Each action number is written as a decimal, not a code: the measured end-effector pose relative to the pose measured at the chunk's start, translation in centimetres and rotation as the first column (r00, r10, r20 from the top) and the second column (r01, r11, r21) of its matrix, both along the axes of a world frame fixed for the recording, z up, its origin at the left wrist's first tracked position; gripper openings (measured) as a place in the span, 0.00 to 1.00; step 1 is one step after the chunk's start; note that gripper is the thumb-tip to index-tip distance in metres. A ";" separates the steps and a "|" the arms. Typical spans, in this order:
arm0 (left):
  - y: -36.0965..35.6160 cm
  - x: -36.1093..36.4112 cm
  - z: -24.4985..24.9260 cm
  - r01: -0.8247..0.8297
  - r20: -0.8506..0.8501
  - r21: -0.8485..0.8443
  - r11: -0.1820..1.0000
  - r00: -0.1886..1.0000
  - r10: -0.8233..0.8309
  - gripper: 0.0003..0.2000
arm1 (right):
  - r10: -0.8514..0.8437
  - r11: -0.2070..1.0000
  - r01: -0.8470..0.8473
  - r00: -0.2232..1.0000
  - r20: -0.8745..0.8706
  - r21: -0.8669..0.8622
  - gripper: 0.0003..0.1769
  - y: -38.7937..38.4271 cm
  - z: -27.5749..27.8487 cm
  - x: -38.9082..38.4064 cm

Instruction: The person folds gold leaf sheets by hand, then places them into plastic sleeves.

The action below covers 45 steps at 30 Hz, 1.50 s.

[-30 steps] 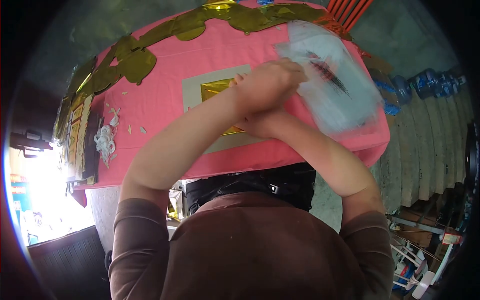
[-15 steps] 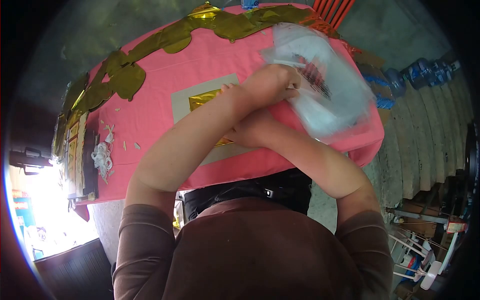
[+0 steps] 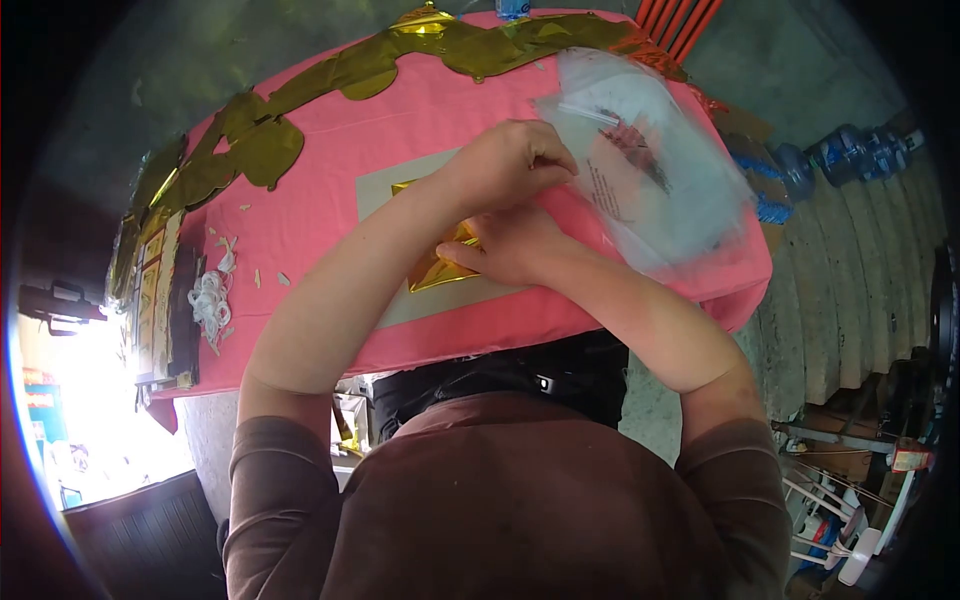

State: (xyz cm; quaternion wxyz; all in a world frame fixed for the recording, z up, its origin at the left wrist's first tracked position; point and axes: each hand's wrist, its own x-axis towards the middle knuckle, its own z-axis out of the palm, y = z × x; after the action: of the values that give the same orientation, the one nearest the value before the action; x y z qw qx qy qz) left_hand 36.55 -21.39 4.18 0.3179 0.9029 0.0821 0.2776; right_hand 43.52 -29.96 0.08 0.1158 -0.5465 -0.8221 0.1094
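Note:
My left arm crosses over the right one. At its end my left hand (image 3: 525,160) has curled fingers at the left edge of a stack of clear plastic bags (image 3: 650,190) with dark red print; anything in its fingertips is too small to make out. Under that forearm my right hand (image 3: 510,245) rests on a shiny gold foil piece (image 3: 435,272), thumb out to the side and apart from the fingers, which the forearm partly hides. Below the foil lies a grey-beige board (image 3: 400,310) on the pink tablecloth (image 3: 330,150).
Gold foil cutouts (image 3: 265,150) line the table's far and left edges. White string (image 3: 210,300) lies tangled at the left, with small scraps nearby. Flat stacked pieces (image 3: 155,300) stand at the left edge. Water jugs (image 3: 850,150) are on the floor at the right.
My left hand has drawn back left from over the plastic bags, which have settled from a blur. My right hand has slid slightly, and more of its thumb and the gold foil shows.

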 end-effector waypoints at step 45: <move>0.4 -18.0 -0.6 -0.711 -0.510 -0.435 0.552 0.700 0.500 0.22 | -0.020 0.995 0.005 0.989 0.147 0.103 0.43 0.0 0.4 0.0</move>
State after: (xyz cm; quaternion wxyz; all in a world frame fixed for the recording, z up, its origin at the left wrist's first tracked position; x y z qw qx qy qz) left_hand 18.55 -21.03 3.56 0.4519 0.6971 0.5281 0.1756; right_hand 43.56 -29.93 0.49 0.0832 -0.5516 -0.8296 0.0255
